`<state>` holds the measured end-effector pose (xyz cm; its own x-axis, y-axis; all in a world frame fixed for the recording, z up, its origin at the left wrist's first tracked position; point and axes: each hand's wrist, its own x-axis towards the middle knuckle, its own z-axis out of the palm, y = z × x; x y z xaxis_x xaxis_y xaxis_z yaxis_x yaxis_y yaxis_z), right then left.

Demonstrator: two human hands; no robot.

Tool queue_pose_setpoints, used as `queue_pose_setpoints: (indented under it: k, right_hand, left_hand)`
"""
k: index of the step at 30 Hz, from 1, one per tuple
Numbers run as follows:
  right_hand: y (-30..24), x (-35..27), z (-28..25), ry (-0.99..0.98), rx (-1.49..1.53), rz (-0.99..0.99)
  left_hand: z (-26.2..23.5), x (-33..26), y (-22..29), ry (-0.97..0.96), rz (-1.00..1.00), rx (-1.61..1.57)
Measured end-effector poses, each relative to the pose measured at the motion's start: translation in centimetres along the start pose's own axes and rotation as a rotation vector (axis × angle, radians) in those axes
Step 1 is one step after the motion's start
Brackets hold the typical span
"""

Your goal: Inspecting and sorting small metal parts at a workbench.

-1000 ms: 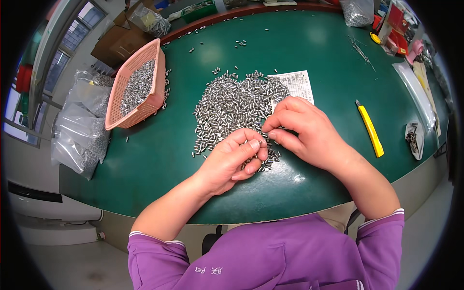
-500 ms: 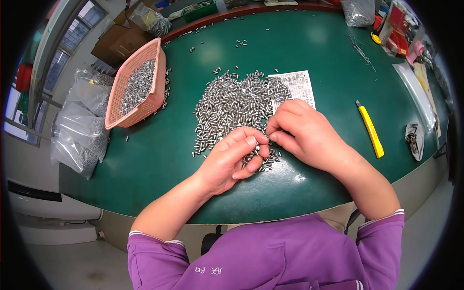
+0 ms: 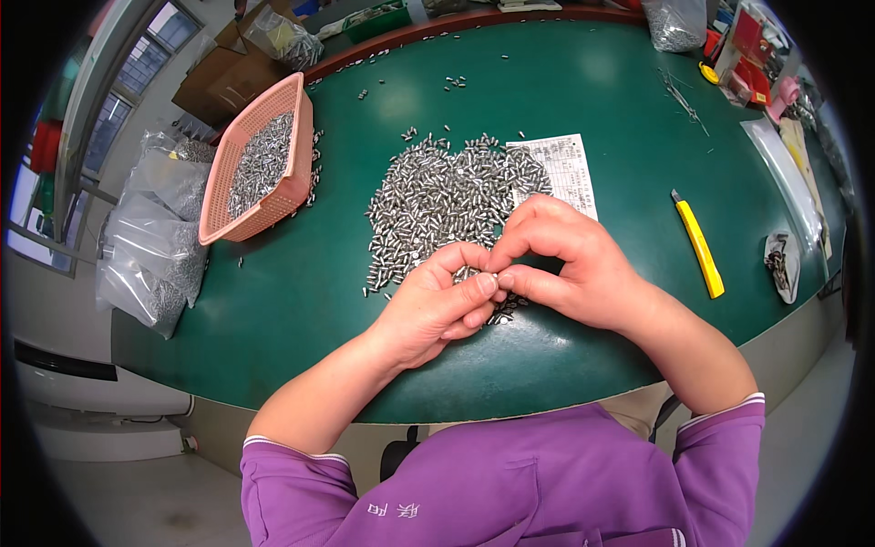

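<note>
A broad heap of small silver metal pieces point(image 3: 442, 187), short and cylindrical like pins or screws, covers the middle of the table. Over its near edge my left hand point(image 3: 428, 301) is curled, thumb and fingers closed at the tips. My right hand point(image 3: 574, 264) meets it there, with thumb and forefinger pinched together. A tiny bright metal piece point(image 3: 496, 275) shows where the fingertips of both hands come together; most of it is hidden. More of the pieces lie just beneath the fingers. A printed sheet of paper point(image 3: 570, 169) lies partly under the heap, beyond my right hand.
On the left, a pink basket point(image 3: 299, 173) holds more pieces, beside filled clear bags point(image 3: 150, 237). A yellow utility knife point(image 3: 700, 246) lies on the green table point(image 3: 620, 109) at right, near a small bag of dark parts point(image 3: 781, 264). Tweezers point(image 3: 679, 91) lie farther back.
My right hand has moved slightly left and its fingertips now meet those of my left hand. The left thumb and fingers have closed together. The paper has shifted a little.
</note>
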<state>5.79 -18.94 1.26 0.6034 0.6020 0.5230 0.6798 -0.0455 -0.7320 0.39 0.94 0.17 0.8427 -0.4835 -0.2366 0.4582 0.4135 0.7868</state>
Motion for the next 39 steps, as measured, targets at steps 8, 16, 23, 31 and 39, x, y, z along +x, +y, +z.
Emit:
queue_pose_setpoints:
  k: [8,16,23,31,39]
  right_hand:
    - [0.7,-0.1,-1.5,-0.049,-0.395,0.093]
    - [1.0,-0.7,-0.5,-0.171,-0.441,0.053]
    - [0.7,-0.6,-0.3,-0.169,-0.506,0.009]
    - [0.9,-0.8,-0.3,-0.147,-0.468,0.082]
    - [1.0,-0.7,-0.6,-0.148,-0.45,0.088]
  left_hand:
    - [0.0,0.0,0.1,0.044,0.024,0.051]
    - [-0.3,0.1,0.2,0.038,0.024,-0.023]
    - [-0.3,0.1,0.3,0.037,0.015,-0.045]
    - [-0.1,0.1,0.5,0.044,-0.009,-0.077]
    - [-0.1,0.1,0.5,0.064,-0.015,-0.073]
